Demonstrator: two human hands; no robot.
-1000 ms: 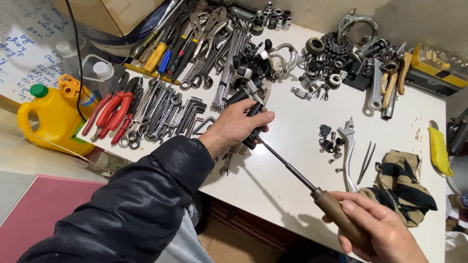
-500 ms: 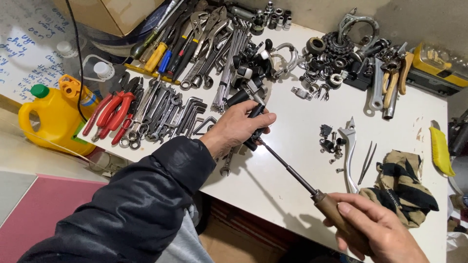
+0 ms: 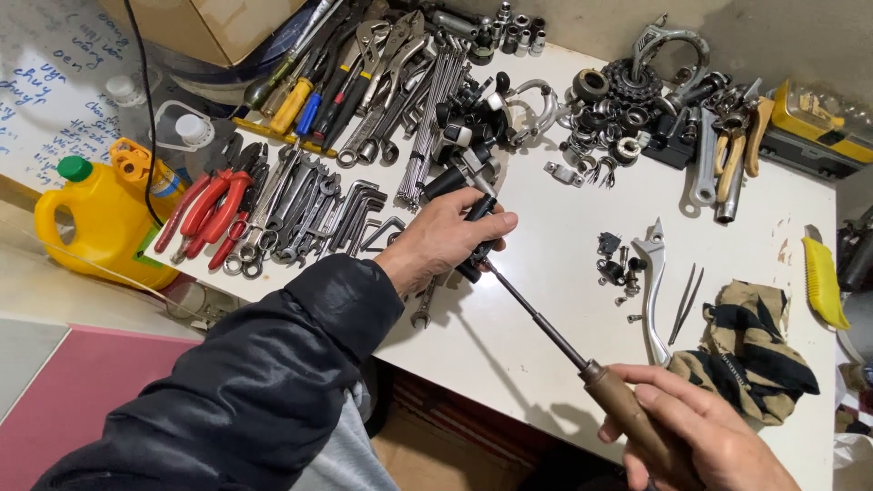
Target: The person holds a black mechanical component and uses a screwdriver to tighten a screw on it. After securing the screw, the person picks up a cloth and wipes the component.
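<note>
Pliers [image 3: 205,214] and wrenches [image 3: 305,205] lie far left, untouched. Your left hand [image 3: 446,238] clamps a small black part [image 3: 475,238] over the white table [image 3: 546,318]; screwdriver [image 3: 582,364] tip is seated in it, so you're mid-turning. Your right hand [image 3: 700,436] wraps the wooden handle; next, keep the shaft in line, part pinned.

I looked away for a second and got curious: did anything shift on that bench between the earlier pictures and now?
Hardly anything. The left hand keeps its grip on the small black part, and the right hand still holds the wooden-handled screwdriver with its tip at that part. Neither hand took up or let go of anything. The silver lever, the striped rag and the yellow jug lie where they were.
</note>
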